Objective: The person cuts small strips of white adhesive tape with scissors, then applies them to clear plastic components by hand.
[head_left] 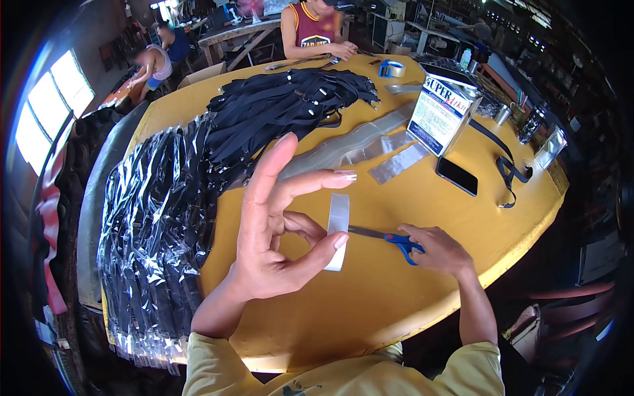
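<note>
My left hand [271,224] is raised over the table with a short white strip [339,214] pinched against its thumb, other fingers stretched up and forward. The strip stands nearly upright, and its lower end shows below the thumb. In my right hand [439,251] is a pair of scissors [404,244] with blue handles, the fingers wrapped round the grips. Its blades point left, their tips overlapping the strip's edge in this view.
On the yellow table [284,330] lie plastic-wrapped black straps [158,237], a heap of loose black straps [284,99] and clear plastic strips [350,145]. A tin can [441,115], a phone [457,176] and a tape roll [392,68] are there too. Another person [314,33] works across the table.
</note>
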A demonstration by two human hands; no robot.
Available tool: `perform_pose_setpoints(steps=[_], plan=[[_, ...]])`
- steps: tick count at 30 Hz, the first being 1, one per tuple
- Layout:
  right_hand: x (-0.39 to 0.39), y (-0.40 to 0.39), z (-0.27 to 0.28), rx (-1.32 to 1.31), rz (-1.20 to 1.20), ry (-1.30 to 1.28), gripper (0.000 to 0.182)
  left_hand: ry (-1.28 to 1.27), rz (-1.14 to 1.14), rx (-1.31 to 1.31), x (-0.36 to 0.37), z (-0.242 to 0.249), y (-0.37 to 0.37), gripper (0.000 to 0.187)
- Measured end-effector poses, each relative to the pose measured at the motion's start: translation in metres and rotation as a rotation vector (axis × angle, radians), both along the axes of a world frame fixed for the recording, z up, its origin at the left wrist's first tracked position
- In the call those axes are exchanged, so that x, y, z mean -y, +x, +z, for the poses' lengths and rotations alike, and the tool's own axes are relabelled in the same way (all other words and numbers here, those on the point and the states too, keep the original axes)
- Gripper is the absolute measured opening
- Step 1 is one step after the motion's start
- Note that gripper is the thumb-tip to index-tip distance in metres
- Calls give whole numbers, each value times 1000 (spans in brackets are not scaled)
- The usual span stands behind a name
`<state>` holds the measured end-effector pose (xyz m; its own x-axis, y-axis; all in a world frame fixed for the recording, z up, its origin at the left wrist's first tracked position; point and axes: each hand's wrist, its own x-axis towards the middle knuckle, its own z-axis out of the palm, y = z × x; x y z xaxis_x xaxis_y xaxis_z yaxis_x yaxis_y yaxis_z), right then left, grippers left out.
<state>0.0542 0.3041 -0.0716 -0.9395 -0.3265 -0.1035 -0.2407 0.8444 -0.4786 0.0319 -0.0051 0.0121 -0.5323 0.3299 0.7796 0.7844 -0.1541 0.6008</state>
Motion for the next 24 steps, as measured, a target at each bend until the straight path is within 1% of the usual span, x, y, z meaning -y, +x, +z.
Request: perform_pose_setpoints(steps=[1,3,4,5,6,8,10,12,14,21,23,24], plan=[[-5,0,8,57,15,6,48,1,0,0,0,0,0,101],[-18,-1,26,91,21,-11,48,2,14,16,-1,1,0,101],[-19,-2,41,127,29,-29,49,3,14,12,0,1,0,101],[-17,1,65,222,-13,-57,55,-3,1,13,1,1,-1,100],[-19,5,81,222,-10,-54,55,-8,-10,18,1,0,-1,100],[-27,16,107,31,19,-221,60,2,-15,38,0,-2,-1,100],[-26,23,138,-25,73,-221,61,5,-30,55,0,-3,-1,100],[-22,27,160,-130,148,-141,58,-4,-65,91,0,-4,-1,101],[-20,28,171,-189,202,-122,56,-10,-69,91,0,-3,-1,101],[-9,25,175,-243,216,-42,53,-17,-51,94,-1,-1,2,101],[-6,24,173,-269,227,-45,60,-17,-56,90,-2,-1,2,101],[-4,23,173,-271,226,-47,60,-14,-59,90,-2,-1,2,101]])
